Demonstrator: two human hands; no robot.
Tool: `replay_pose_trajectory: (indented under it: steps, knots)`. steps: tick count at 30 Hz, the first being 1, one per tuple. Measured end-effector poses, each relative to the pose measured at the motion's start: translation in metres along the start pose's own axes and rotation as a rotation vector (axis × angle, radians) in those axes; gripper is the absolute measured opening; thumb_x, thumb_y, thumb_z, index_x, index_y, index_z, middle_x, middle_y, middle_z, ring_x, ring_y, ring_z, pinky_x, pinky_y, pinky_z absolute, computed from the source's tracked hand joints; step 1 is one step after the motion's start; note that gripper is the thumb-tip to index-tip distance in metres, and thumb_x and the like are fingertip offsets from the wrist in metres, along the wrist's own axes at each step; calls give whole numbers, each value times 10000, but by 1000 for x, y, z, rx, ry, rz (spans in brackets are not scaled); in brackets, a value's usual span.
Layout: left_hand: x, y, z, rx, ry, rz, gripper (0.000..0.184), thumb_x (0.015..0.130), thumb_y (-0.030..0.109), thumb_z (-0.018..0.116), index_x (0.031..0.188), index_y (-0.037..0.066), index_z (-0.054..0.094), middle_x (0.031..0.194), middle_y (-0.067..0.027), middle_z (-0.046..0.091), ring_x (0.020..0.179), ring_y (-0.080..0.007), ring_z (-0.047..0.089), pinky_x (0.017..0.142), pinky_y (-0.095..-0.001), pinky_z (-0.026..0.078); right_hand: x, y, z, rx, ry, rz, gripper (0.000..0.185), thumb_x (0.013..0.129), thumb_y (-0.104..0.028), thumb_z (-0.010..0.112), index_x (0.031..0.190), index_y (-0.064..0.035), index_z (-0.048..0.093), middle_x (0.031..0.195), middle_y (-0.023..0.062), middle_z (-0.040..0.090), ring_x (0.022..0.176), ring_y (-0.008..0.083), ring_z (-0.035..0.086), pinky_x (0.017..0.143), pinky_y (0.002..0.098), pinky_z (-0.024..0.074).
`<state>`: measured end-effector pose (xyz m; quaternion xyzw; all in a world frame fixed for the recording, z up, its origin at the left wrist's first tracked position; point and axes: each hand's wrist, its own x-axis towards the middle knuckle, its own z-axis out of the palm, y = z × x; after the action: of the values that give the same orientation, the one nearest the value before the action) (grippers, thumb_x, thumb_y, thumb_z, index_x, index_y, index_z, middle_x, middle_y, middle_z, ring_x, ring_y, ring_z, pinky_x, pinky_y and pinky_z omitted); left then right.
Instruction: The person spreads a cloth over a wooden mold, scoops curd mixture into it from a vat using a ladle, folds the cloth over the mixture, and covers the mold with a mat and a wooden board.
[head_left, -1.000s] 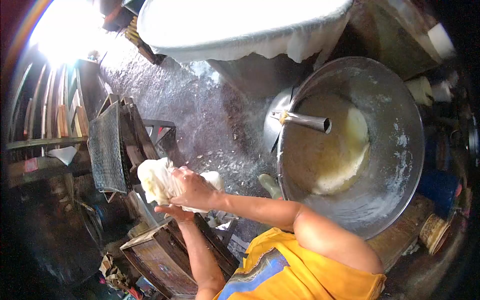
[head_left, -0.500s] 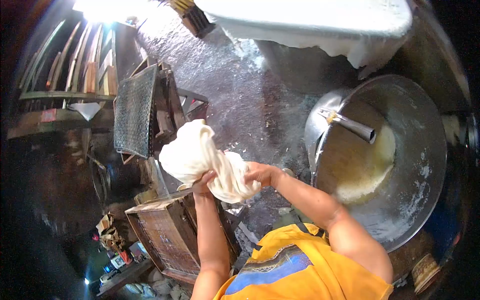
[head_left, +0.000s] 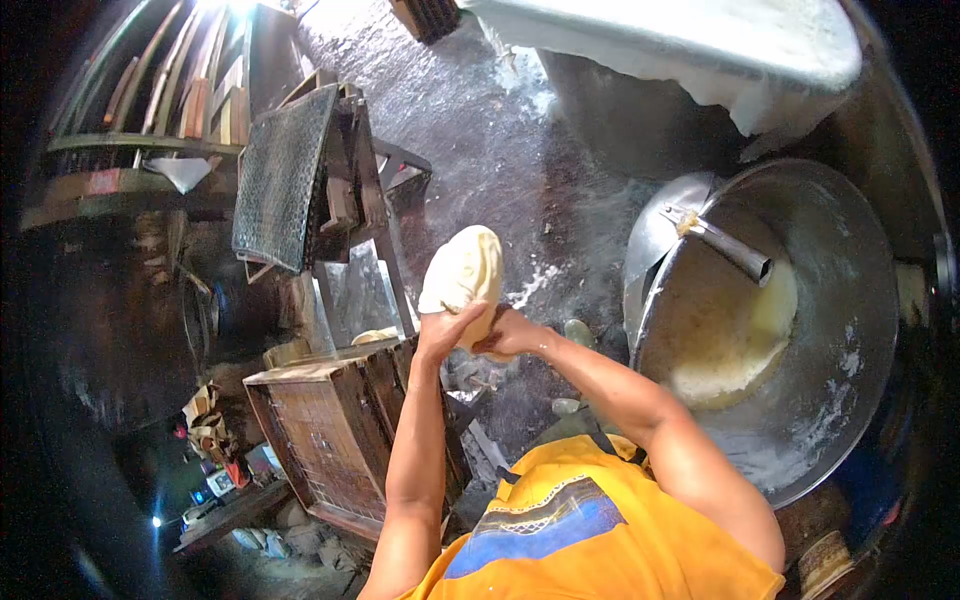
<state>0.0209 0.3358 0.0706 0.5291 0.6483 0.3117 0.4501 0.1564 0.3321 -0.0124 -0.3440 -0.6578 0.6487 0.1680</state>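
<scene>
A pale, bundled cloth-like mass (head_left: 468, 268) is held up in front of my body, above the floor. My left hand (head_left: 450, 330) wraps round its lower left side. My right hand (head_left: 512, 333) grips the lower right side, close beside the left. Whether something is inside the bundle is hidden. To the right is a large metal bowl (head_left: 835, 340) with pale yellowish material at its bottom. A metal tube (head_left: 735, 253) projects over the bowl's left rim.
Wooden framed trays (head_left: 325, 440) stand at lower left, with a mesh panel (head_left: 285, 180) above them. A cloth-covered white tub (head_left: 690, 50) is at the top right. Wooden slats (head_left: 190, 95) line the upper left.
The pale bundle has gone from spread and twisted to a compact, more upright shape. My hands have come closer together at its lower end. The view has shifted, so the bowl appears farther right.
</scene>
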Motion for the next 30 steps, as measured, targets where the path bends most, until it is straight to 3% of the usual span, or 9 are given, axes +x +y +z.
replay_pose_trajectory:
  steps: [3, 5, 6, 11, 17, 22, 25, 27, 30]
  knots:
    - [-18, 10, -10, -594, 83, -379, 493, 936, 384, 526, 1231, -10, 496, 1129, -76, 580, 976, -151, 555, 802, -324, 464, -12, 10, -10, 7, 30, -309, 596, 661, -337, 765, 1184, -134, 565, 1141, 88, 619, 1031, 244, 591, 913, 360, 466]
    - [-26, 14, -17, -365, 121, -330, 523, 982, 438, 369, 1221, -9, 497, 1100, -80, 585, 930, -150, 561, 748, -316, 470, -24, 11, -12, 86, 26, -429, 626, 666, -271, 788, 1219, -122, 534, 1169, 82, 607, 1058, 222, 582, 935, 353, 463]
    - [-31, 31, -22, -307, 109, -309, 509, 984, 427, 374, 1215, -9, 502, 1088, -80, 588, 925, -154, 565, 746, -315, 473, -27, 44, 8, 776, 14, -283, 671, 665, -147, 804, 1253, -79, 487, 1200, 77, 590, 1075, 191, 567, 959, 346, 457]
    - [-47, 103, -52, -21, 105, -184, 438, 980, 365, 435, 1124, -21, 584, 941, -75, 645, 848, -160, 610, 753, -309, 494, -50, 41, -52, -448, -51, 427, 396, 795, -268, 631, 1092, -11, 584, 1064, 226, 601, 973, 384, 588, 823, 458, 490]
    - [-66, 142, -57, 141, 155, 23, 414, 980, 324, 452, 1087, -44, 609, 902, -57, 664, 824, -123, 602, 758, -280, 471, -23, -8, -82, -345, 354, -282, 519, 760, -176, 636, 1245, -56, 497, 1280, 174, 501, 1214, 346, 443, 1024, 421, 362]
    - [-81, 114, -51, 420, -38, -121, 402, 977, 310, 462, 1063, -59, 596, 898, -67, 650, 823, -117, 544, 778, -282, 448, 4, -70, -67, -225, 11, -640, 389, 777, -198, 661, 1125, -51, 565, 1391, 144, 410, 1306, 303, 352, 1071, 397, 305]
    - [-101, 101, -47, 194, 206, 0, 326, 972, 239, 467, 1000, -53, 608, 737, -87, 606, 683, -133, 520, 664, -295, 448, -12, -115, -81, -20, -299, -316, 185, 780, -90, 660, 938, -24, 591, 960, 123, 613, 926, 194, 596, 844, 339, 471]
    - [-110, 111, -58, 284, 256, 54, 299, 970, 210, 470, 1037, -50, 600, 786, -106, 628, 724, -140, 553, 682, -292, 457, -9, -109, -79, 225, -151, -515, 124, 782, -4, 645, 882, -18, 572, 794, 47, 590, 773, 103, 566, 719, 275, 479]
    - [-124, 114, -74, 343, 321, 122, 265, 965, 167, 473, 1064, -54, 582, 872, -116, 653, 800, -159, 602, 716, -277, 466, -15, -142, -100, 224, -143, -529, 111, 806, -1, 644, 874, -21, 558, 833, 20, 587, 815, 58, 549, 700, 238, 466]
